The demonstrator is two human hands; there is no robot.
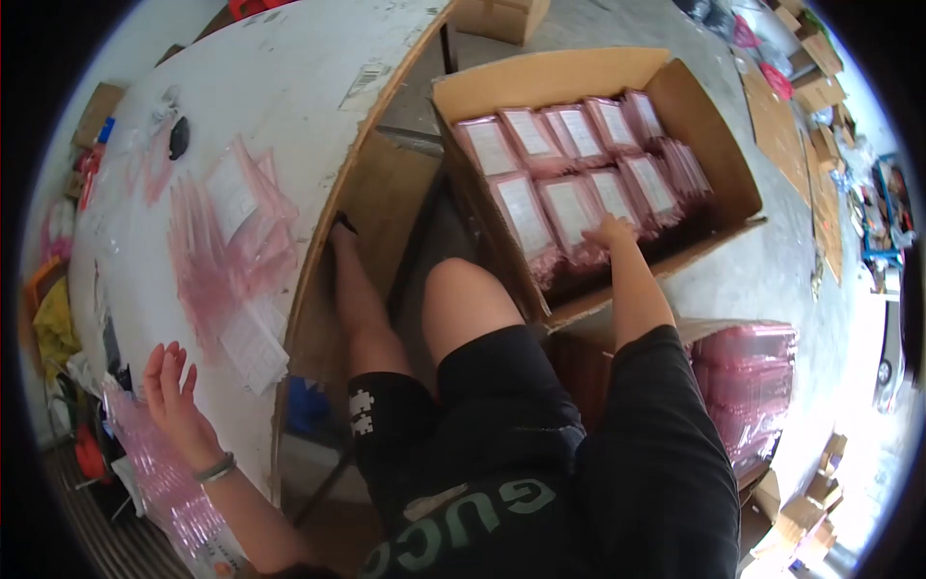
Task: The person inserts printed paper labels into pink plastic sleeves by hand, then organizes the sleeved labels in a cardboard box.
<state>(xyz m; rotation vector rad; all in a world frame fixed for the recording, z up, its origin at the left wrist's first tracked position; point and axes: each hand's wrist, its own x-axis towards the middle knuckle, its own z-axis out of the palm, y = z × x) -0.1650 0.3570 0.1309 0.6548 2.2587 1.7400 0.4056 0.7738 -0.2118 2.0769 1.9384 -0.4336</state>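
Note:
My right hand (pixel 612 232) reaches into a large open cardboard box (pixel 714 140) and rests its fingers on the near row of packs. Those packs are pink plastic bags with white labels (pixel 571 210), set upright in two rows. At the right end, several thinner bags (pixel 683 166) lean together. My left hand (pixel 176 398), a band on its wrist, hovers over the near left part of the white table with fingers apart and nothing in them. Beyond it lie loose pink plastic bags (pixel 207 261) and white paper sheets (pixel 255 340).
Pink bubble wrap (pixel 169 473) lies at the table's near left. A second box with pink packs (pixel 748 381) stands by my right arm. The white table's brown edge (pixel 328 207) runs between my left hand and the box. A black object (pixel 178 138) sits farther up the table.

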